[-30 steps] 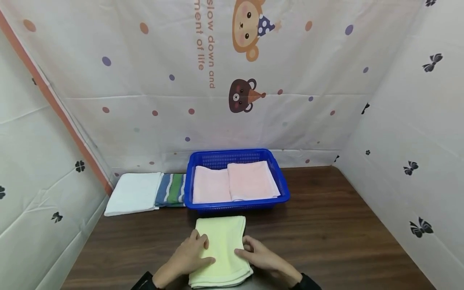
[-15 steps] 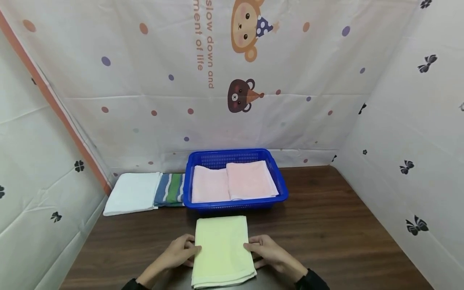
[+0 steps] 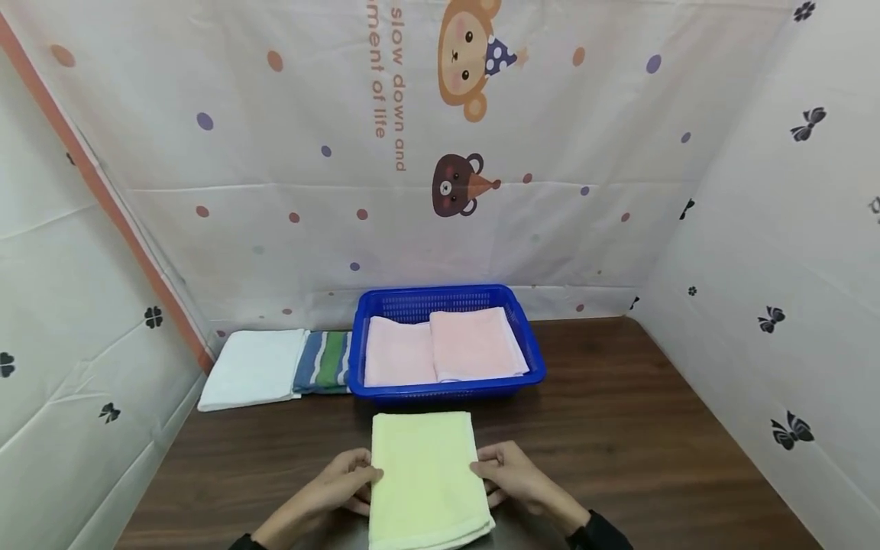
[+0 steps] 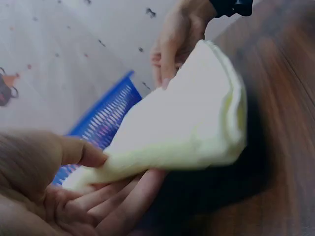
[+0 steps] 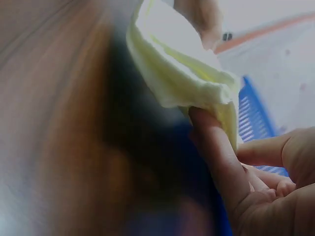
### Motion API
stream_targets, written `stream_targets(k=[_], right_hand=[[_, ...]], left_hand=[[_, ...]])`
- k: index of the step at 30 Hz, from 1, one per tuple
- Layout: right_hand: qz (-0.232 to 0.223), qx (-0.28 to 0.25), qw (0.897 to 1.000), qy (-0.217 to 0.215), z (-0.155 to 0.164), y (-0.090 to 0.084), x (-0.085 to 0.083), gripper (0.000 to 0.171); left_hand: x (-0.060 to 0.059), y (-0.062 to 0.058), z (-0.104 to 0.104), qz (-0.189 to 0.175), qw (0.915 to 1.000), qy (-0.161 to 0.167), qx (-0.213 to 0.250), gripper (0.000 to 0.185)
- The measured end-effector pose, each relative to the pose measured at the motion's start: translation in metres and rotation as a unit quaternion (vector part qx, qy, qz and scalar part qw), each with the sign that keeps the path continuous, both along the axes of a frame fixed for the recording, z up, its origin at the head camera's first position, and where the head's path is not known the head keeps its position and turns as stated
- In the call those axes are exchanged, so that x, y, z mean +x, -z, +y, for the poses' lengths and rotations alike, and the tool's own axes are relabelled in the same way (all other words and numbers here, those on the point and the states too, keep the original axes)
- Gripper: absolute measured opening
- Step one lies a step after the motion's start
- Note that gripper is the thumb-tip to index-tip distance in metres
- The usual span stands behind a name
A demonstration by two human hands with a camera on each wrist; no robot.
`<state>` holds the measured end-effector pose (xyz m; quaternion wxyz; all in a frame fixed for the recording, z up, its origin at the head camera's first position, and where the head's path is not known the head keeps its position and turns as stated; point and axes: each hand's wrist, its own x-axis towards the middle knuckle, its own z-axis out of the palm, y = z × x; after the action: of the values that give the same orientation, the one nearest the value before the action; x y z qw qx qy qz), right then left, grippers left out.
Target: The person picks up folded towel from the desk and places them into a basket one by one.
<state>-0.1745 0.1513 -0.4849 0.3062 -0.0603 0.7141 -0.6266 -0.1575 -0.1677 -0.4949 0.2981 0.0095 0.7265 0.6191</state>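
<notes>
A folded pale yellow towel [image 3: 426, 473] is held between both hands, its near end raised off the table in the wrist views. The left hand [image 3: 341, 483] pinches its left edge, thumb on top and fingers underneath. At the opposite edge, the right hand [image 3: 512, 477] grips the towel the same way. In the left wrist view, the yellow towel [image 4: 172, 118] bulges in thick layers above the left fingers [image 4: 133, 201]. The right wrist view has the towel's folded layers [image 5: 182, 73] lying over the right index finger [image 5: 216, 152].
Beyond the towel stands a blue plastic basket [image 3: 447, 391] with two folded pink towels [image 3: 477, 344] inside. Left of it lie a folded white towel [image 3: 254, 367] and a striped blue and green towel [image 3: 323, 361]. Printed cloth walls [image 3: 275, 252] enclose the wooden table [image 3: 619, 443].
The left hand has gone from lying on top of the towel to pinching its left edge. The right hand has taken the right edge, and the towel has been lifted slightly.
</notes>
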Motion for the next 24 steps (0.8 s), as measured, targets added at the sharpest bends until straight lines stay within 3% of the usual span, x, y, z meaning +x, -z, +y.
stream_targets(k=[4, 7, 9, 11, 15, 17, 20, 22, 24], right_hand=[[0.046, -0.016, 0.999, -0.021, 0.005, -0.035, 0.004, 0.027], [0.078, -0.026, 0.996, -0.038, 0.004, -0.065, -0.001, 0.029], [0.095, -0.025, 0.994, -0.041, 0.002, -0.084, -0.011, 0.032], [0.109, -0.011, 0.993, -0.035, -0.003, -0.104, -0.028, 0.034], [0.13, 0.046, 0.99, -0.015, -0.018, -0.138, -0.074, 0.032], [0.141, 0.086, 0.986, -0.003, -0.027, -0.148, -0.098, 0.03], [0.141, 0.136, 0.981, 0.01, -0.042, -0.153, -0.131, 0.028], [0.126, 0.156, 0.979, 0.021, -0.053, -0.147, -0.152, 0.024], [0.104, 0.163, 0.981, 0.017, -0.064, -0.137, -0.169, 0.021]], left_hand=[[0.001, -0.029, -0.014, 0.024, 0.997, 0.042, 0.06, 0.026], [-0.006, -0.056, -0.024, 0.084, 0.9927, 0.048, 0.071, 0.029], [-0.016, -0.074, -0.027, 0.135, 0.9889, 0.029, 0.056, 0.031], [-0.03, -0.092, -0.026, 0.165, 0.986, -0.013, 0.019, 0.032], [-0.073, -0.119, -0.021, 0.183, 0.9766, -0.095, -0.061, 0.032], [-0.097, -0.125, -0.02, 0.186, 0.9725, -0.108, -0.09, 0.032], [-0.129, -0.123, -0.018, 0.205, 0.9645, -0.103, -0.131, 0.035], [-0.146, -0.118, -0.017, 0.228, 0.953, -0.099, -0.173, 0.035], [-0.16, -0.111, -0.016, 0.259, 0.9334, -0.096, -0.229, 0.031]])
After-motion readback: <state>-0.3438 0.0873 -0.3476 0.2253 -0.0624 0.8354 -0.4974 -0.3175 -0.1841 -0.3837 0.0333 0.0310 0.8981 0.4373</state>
